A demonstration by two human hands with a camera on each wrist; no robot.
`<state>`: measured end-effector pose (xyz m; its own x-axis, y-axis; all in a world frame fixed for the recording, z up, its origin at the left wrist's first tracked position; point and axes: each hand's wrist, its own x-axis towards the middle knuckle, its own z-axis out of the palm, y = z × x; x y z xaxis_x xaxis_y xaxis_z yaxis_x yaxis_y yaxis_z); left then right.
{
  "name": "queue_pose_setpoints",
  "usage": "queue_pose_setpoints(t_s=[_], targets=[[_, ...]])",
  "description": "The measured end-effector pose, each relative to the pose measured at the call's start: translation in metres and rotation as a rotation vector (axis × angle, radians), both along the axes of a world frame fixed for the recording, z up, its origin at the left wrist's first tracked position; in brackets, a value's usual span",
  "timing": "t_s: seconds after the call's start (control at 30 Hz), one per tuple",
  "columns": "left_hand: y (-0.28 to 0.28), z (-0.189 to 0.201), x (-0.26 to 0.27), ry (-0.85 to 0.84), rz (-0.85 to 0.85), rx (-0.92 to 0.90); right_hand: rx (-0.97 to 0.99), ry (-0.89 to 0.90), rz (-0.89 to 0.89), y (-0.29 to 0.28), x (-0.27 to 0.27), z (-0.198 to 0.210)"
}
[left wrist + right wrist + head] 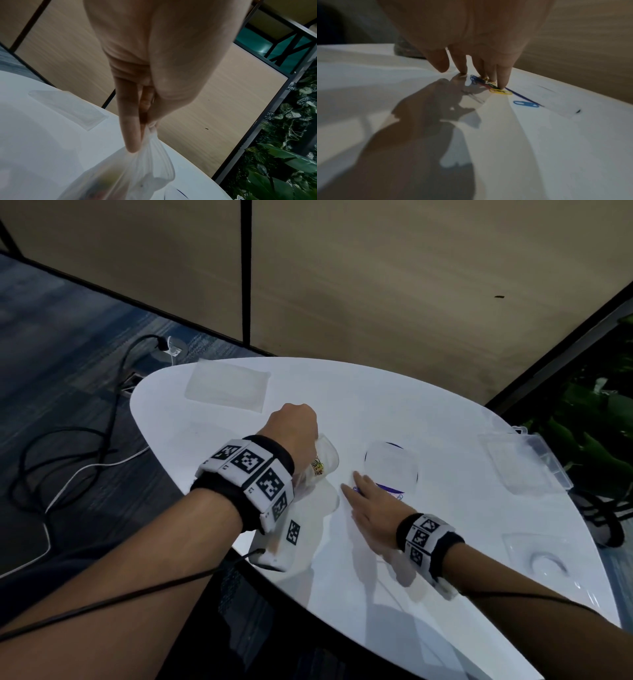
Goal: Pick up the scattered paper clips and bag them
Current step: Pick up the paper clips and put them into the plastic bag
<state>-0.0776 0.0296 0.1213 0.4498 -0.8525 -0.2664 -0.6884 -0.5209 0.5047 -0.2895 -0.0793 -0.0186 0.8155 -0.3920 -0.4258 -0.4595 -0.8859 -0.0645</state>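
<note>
Pinching the gathered top of a clear plastic bag (137,169) between thumb and fingers, the person's left hand (291,426) holds it up above a white table (428,405), with a few colored clips (318,466) showing through the film near the bag's bottom. Just beside it, the right hand (371,508) lies low over the tabletop, fingers straight and slightly spread, their tips pressing down on a small cluster of paper clips (485,82) — blue, yellow and red among them. One yellow clip (500,91) lies at the fingertip nearest the wall; a lone blue clip (526,104) rests apart on the table, next to a dark blue line. Other clear plastic bags lie flat on the table, one at its far left (227,386) and one by the right hand (392,467). A clear plastic box (537,463) sits at the table's right edge.
</note>
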Motion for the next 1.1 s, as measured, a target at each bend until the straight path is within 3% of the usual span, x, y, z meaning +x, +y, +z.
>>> queue_pose_setpoints(t_s=[0.1,0.2,0.37,0.47,0.6,0.67,0.8,0.9,1.0,1.1], targets=[[0.001,0.000,0.002,-0.008,0.007,-0.004,-0.189,-0.033,0.122,-0.008,-0.032,-0.010],[0.001,0.001,0.002,-0.010,0.006,0.000,-0.164,-0.075,0.158,-0.020,-0.053,-0.022],[-0.001,0.000,-0.003,-0.011,-0.009,0.008,-0.145,-0.117,0.090,-0.023,-0.052,-0.042],[-0.002,-0.001,-0.003,-0.014,-0.014,0.007,-0.206,-0.171,0.034,-0.023,-0.040,-0.038],[-0.003,-0.002,-0.003,-0.015,-0.014,0.004,-0.195,-0.096,-0.022,-0.032,-0.022,-0.026],[-0.003,-0.002,-0.004,-0.020,-0.017,-0.001,-0.095,-0.168,-0.200,-0.038,-0.013,-0.016],[-0.004,-0.001,-0.007,-0.027,-0.029,0.006,0.186,-0.442,-0.785,-0.051,-0.006,0.003],[-0.006,-0.001,-0.008,-0.028,-0.047,0.012,0.542,-0.613,-1.090,-0.053,-0.002,0.028],[-0.007,-0.002,-0.009,-0.020,-0.045,0.017,0.848,-0.845,-1.073,-0.040,0.015,0.066],[-0.008,-0.003,-0.012,-0.015,-0.032,0.008,0.997,-0.906,-0.933,-0.016,0.038,0.091]])
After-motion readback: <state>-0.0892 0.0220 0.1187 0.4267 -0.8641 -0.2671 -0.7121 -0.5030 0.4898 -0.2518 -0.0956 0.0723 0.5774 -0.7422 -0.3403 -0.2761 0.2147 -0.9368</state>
